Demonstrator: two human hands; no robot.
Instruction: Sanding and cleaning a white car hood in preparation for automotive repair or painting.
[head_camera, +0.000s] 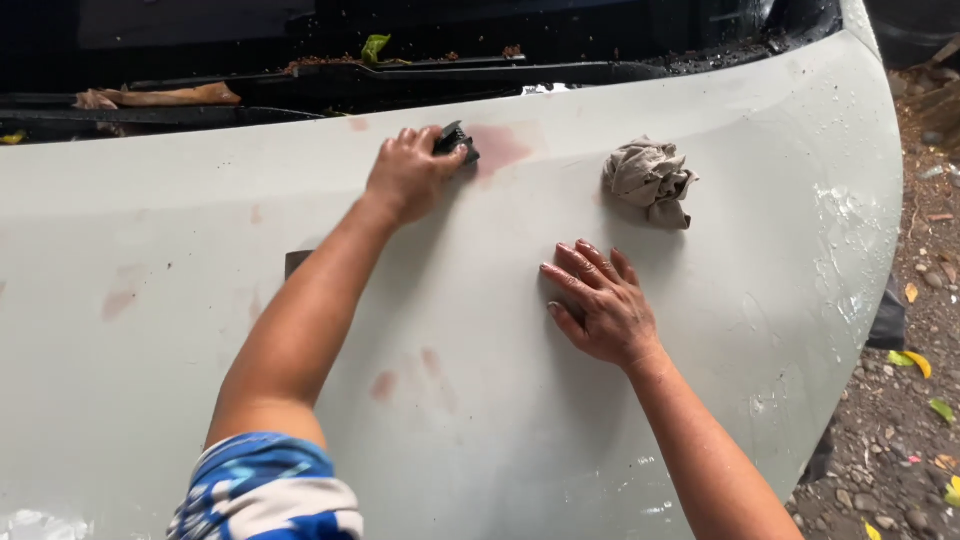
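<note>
While pressed to the pale car hood (480, 420), left hand (408, 178): fingers curled around a small dark sanding block (456, 142) at its fingertips, beside a reddish patch (503, 148). Right hand (600, 305): flat, fingers spread, holding nothing. Crumpled grey rag (650, 180): just beyond the right fingertips, apart.

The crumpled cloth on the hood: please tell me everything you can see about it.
The crumpled cloth is a grey-beige rag, bunched into a loose ball with deep folds, and it looks like soft, worn fabric. It lies on the pale car hood, toward the upper right, and casts a small shadow. Neither hand touches it: the right hand rests flat on the hood just below it, and the left hand presses a small dark pad further left, beside a reddish patch.
</note>
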